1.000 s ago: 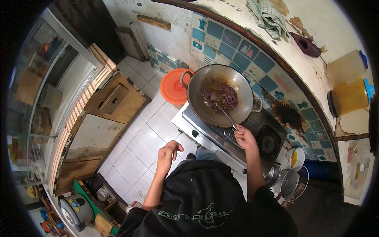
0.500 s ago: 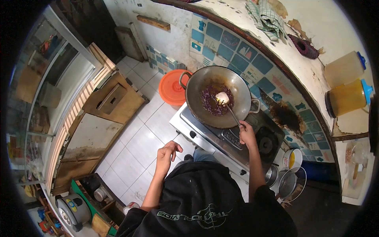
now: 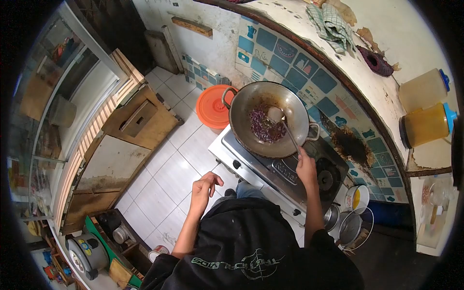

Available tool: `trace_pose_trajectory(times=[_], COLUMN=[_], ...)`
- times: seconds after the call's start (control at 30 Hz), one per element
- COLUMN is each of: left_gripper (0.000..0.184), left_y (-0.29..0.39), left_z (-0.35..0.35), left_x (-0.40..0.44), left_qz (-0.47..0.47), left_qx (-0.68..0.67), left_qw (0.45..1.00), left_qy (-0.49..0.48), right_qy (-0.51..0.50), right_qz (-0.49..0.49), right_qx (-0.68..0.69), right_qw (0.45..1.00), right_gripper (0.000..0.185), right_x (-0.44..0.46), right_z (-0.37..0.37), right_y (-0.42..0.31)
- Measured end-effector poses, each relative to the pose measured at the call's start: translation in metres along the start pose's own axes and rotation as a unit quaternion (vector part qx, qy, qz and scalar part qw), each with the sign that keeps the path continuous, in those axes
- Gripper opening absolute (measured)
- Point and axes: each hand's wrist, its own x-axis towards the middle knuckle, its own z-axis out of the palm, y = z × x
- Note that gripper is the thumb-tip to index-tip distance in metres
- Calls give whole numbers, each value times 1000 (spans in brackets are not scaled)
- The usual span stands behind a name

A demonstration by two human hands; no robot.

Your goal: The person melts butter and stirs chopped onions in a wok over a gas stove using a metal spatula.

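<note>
Ahead of me and to the left, a lidded orange bucket [image 3: 212,106] stands on the white floor tiles [image 3: 170,170]. Left of that I have a worn wooden cabinet [image 3: 115,164], then a grey rice cooker [image 3: 94,252] beside a green-edged crate [image 3: 101,236]. On the ledge [image 3: 382,29] to my right lie a green checked cloth [image 3: 332,28] and a dark purple knitted piece [image 3: 376,62]; farther along, a cloudy container [image 3: 421,89] sits next to a blue-topped pitcher [image 3: 426,125] of amber liquid. Nearer me are a white bucket [image 3: 349,197] and a round mesh strainer [image 3: 350,228].
</note>
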Motion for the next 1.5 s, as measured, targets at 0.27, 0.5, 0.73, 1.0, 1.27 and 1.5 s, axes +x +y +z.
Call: trace_pose_trajectory(times=[0.27,0.5,0.73,1.0,1.27,1.5], left_gripper=[53,52,47,21,30,19], left_y=[3,4,7,140,165,161], left_z=[2,1,-1,69,149,154], left_x=[3,2,2,-58,-90,-88], left_qz=[3,-4,11,312,385,307], left_qx=[1,3,2,-143,-244,-207], left_qw=[1000,1000,1000,713,667,631], left_qy=[-13,-6,-23,-612,-589,-681], right_qy=[25,-39,-133,-130,-8,29], right_qz=[67,143,203,174,40,42], right_qx=[-23,111,347,321,136,38], right_qw=[997,983,906,922,990,998], right_gripper=[45,36,34,34,32,34], right_x=[14,18,3,-13,-13,-12], right_z=[7,43,53,46,28,8], right_y=[18,33,16,10,7,11])
